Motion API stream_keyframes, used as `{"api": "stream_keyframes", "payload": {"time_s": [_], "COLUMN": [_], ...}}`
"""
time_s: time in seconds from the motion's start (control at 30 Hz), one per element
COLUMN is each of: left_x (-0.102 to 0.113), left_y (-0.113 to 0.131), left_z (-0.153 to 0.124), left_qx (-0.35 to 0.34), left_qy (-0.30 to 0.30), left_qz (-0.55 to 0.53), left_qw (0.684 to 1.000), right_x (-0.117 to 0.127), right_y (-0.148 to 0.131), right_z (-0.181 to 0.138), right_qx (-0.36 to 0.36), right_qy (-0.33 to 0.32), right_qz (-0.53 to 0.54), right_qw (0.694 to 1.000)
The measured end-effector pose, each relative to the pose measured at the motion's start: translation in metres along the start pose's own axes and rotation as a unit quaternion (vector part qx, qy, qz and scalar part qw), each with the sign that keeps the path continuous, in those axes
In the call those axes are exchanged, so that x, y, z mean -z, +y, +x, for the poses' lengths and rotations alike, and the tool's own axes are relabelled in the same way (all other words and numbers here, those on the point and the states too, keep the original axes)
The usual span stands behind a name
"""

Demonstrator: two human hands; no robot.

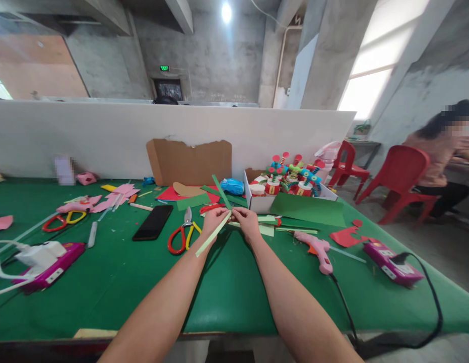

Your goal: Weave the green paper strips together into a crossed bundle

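Over the middle of the green table, my left hand [214, 223] and my right hand [248, 224] meet fingertip to fingertip. Both are closed in a pinch where a light green paper strip [210, 238] and a darker green paper strip [220, 190] come together. The light strip slants down across my left hand, while the dark one points up and away. The exact join is hidden by my fingers. Beside my left hand lie scissors [177, 241] with red and yellow handles. More light green paper [267, 230] lies just behind my right hand.
A black phone [152, 223] lies at left. At right are a pink glue gun [316, 248], a purple power strip [392, 264] and red paper scraps [345, 237]. Behind stands a white box [259, 203] of colourful spring figures. Another power strip [55, 269] sits far left.
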State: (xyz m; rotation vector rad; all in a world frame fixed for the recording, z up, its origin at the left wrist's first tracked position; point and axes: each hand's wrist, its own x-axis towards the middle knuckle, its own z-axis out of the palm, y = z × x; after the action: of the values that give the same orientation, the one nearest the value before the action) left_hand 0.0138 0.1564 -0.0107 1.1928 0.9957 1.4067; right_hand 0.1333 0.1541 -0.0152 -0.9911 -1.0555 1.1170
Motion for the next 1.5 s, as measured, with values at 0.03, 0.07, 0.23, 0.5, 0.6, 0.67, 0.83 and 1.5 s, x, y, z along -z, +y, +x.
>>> {"api": "stream_keyframes", "payload": {"time_s": [0.03,0.07,0.23,0.5,0.6,0.67,0.83,1.5], "left_x": [-0.0006,-0.0014,-0.0044,-0.0046,-0.0045,-0.0037,-0.0006,0.0004], "left_y": [-0.0006,-0.0012,-0.0038,-0.0045,-0.0044,-0.0035,-0.0004,-0.0021], "left_z": [0.0003,0.0006,-0.0008,-0.0031,-0.0014,-0.0006,-0.0005,0.0001], "left_qx": [0.004,0.006,0.02,0.056,0.036,0.012,-0.027,-0.017], "left_qy": [-0.001,-0.001,-0.006,0.017,0.058,0.062,0.053,0.038], "left_qz": [-0.013,-0.027,-0.062,-0.036,-0.017,0.001,0.073,0.101], "left_qw": [1.0,1.0,0.998,0.998,0.998,0.998,0.996,0.994], "right_x": [-0.0001,-0.0003,-0.0027,-0.0038,-0.0051,-0.0055,-0.0025,-0.0024], "right_y": [0.0,0.0001,0.0017,0.0008,-0.0004,-0.001,-0.0002,0.0043], "right_z": [0.0002,0.0004,0.0016,0.0001,-0.0018,-0.0026,-0.0016,0.0008], "right_qx": [0.01,0.017,0.01,-0.005,-0.008,-0.013,-0.029,-0.024], "right_qy": [0.006,0.013,0.04,0.02,-0.004,-0.005,0.004,0.002], "right_qz": [-0.008,-0.012,0.033,0.062,0.054,0.053,0.038,0.025], "right_qw": [1.0,1.0,0.999,0.998,0.998,0.998,0.999,0.999]}}
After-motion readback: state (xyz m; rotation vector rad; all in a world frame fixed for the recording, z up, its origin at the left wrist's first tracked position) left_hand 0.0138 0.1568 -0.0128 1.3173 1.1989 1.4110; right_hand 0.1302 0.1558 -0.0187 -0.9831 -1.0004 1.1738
